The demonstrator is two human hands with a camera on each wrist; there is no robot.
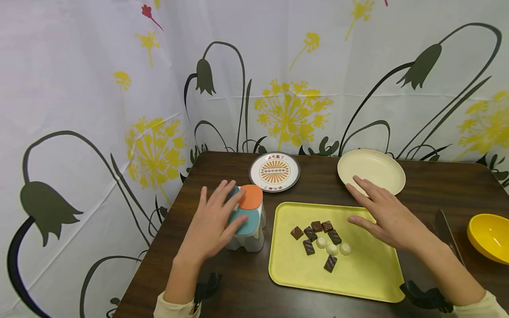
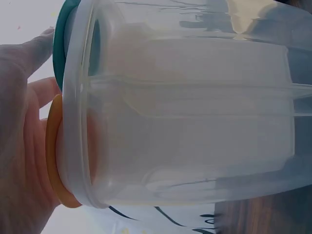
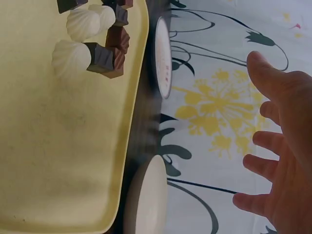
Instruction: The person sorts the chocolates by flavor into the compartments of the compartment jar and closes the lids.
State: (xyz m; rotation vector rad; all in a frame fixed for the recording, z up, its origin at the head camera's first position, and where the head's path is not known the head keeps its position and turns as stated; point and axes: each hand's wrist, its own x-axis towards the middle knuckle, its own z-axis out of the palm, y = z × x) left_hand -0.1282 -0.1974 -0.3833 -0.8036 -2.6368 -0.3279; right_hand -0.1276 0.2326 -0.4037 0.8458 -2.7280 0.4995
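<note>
My left hand [image 1: 210,223] is spread over a translucent plastic container [image 1: 254,244] with an orange lid [image 1: 251,197] and a teal lid [image 1: 247,223] on top. In the left wrist view its palm lies close to those lids, beside the container's wall [image 2: 195,146]. The right hand [image 1: 391,221] hovers with fingers stretched out above the back right part of a yellow tray [image 1: 298,277]. Several dark and brown chocolates [image 1: 330,263] and a few white swirled sweets [image 1: 345,249] lie on the tray, left of that hand. Nothing is held in the right hand.
Behind the tray stands a cream oval plate [image 1: 371,165], partly covered by the right fingers in the head view. A white patterned plate [image 1: 274,172] lies behind the container. On the right are a dark knife [image 1: 447,232] and a yellow bowl [image 1: 491,236]. A printed curtain [image 1: 238,26] hangs behind.
</note>
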